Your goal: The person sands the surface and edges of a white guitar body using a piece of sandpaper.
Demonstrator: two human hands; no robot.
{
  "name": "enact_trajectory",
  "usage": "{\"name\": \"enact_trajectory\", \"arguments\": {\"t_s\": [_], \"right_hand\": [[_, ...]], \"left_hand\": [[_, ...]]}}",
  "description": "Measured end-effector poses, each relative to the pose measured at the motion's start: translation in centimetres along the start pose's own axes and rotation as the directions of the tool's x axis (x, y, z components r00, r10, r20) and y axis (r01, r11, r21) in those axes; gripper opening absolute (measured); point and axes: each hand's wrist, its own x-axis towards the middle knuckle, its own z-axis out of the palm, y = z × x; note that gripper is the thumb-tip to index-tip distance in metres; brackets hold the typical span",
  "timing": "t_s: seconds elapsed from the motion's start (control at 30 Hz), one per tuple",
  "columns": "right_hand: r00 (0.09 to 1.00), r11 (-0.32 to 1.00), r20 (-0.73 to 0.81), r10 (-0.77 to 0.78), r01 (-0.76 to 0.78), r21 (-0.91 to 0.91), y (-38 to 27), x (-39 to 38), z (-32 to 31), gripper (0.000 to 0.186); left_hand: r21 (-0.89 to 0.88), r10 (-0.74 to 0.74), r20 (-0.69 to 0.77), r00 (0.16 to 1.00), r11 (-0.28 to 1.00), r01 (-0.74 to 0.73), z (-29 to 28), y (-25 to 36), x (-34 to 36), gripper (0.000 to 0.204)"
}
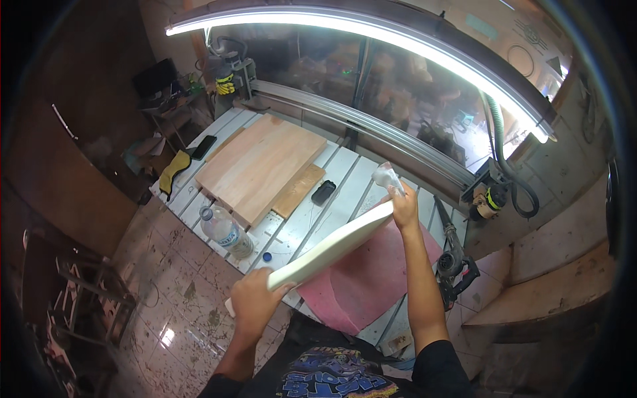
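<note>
My left hand [255, 298] grips the lower left end of a long cream-white board [318, 255], which is tilted on its edge over a pink sheet [358, 292] on the slatted white table [332, 172]. My right hand [405, 205] is closed round the board's upper right end, with a crumpled translucent white wad [387, 178] pinched at its fingertips. Left of the board stand a clear plastic bottle [225, 232] and, beside it, a loose blue cap [267, 256]. A small black case [324, 192] lies behind the board.
A wooden panel [259, 162] and plank [298, 189] lie at left, near a phone [204, 147] and yellow-black item [174, 174]. A blower [454, 268] lies at right. A rail with machine heads [488, 196] runs behind, under a tube light [352, 26]. Wooden boards [544, 285] stand beyond at right.
</note>
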Motion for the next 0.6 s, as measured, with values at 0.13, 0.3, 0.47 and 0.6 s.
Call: {"name": "enact_trajectory", "arguments": {"t_s": [0.13, 0.3, 0.47, 0.6], "right_hand": [[0.998, 1.000, -0.062, -0.006, 0.004, -0.027, 0.5, -0.5, 0.0, 0.005], [0.998, 0.999, -0.069, 0.007, -0.004, 0.049, -1.6, 0.1, 0.1, 0.017], [0.964, 0.927, 0.009, 0.267, -0.259, 0.271, 1.3, 0.9, -1.4, 0.027], [0.952, 0.882, -0.077, 0.295, -0.240, 0.405, -0.6, 0.2, 0.1, 0.042]], "left_hand": [[0.169, 0.149, 0.157, 0.976, 0.970, -0.175, 4.2, 4.6, 3.6, 0.051], [-0.200, 0.301, -0.277, 0.913, 0.911, -0.361, 9.1, 13.2, 9.9, 0.036], [-0.074, 0.493, -0.302, 0.816, 0.841, -0.536, 11.5, 19.1, 13.3, 0.020], [-0.115, 0.429, -0.309, 0.849, 0.869, -0.481, 9.4, 15.2, 11.5, 0.031]]}}
